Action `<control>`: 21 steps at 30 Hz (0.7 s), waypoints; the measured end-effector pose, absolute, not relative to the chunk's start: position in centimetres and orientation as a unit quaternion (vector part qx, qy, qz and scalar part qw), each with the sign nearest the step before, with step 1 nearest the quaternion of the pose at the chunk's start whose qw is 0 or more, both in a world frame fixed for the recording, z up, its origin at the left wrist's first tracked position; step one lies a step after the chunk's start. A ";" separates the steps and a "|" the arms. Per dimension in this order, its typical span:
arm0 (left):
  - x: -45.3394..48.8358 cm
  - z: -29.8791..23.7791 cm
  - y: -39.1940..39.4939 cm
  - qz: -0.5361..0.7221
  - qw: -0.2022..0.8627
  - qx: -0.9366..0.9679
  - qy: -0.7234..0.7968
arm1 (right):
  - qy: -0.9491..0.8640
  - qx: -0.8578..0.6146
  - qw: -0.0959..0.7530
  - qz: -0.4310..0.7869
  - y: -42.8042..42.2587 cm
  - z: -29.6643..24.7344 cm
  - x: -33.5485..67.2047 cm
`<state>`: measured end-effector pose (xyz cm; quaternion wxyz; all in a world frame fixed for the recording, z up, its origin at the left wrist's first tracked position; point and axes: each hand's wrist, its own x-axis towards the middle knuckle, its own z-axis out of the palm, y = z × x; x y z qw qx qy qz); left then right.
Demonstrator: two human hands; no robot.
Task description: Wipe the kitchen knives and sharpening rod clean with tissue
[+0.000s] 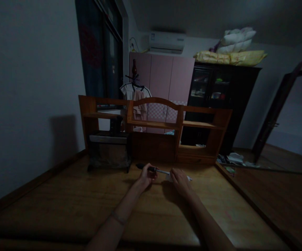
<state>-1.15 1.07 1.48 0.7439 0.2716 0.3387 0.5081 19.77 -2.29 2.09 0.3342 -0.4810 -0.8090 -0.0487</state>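
My left hand [147, 176] is closed around the dark end of a slim pen-like tool [159, 170] that lies level above the wooden desk [62, 205]. My right hand [179, 179] is closed over the tool's pale right end, with a small white piece under the fingers that I cannot make out. The tool's black tip sticks out left of my left hand. Both forearms reach in from the bottom of the view. The room is dim.
A wooden shelf unit [156, 129] stands at the back of the desk, with a dark box-like object [109, 150] at its left. Behind are pink wardrobes [166, 76], a black cabinet [219, 94] topped with bedding, and an open door [276, 111] at right.
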 end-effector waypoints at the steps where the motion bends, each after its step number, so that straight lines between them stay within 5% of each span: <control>1: -1.2 1.4 1.1 0.509 0.744 0.276 0.333 | -0.810 -0.482 0.330 -0.050 -2.3 2.1 19.7; 21: -0.6 1.5 -0.1 0.497 0.776 0.290 0.258 | -0.816 -0.478 0.325 -0.002 -2.6 2.2 18.4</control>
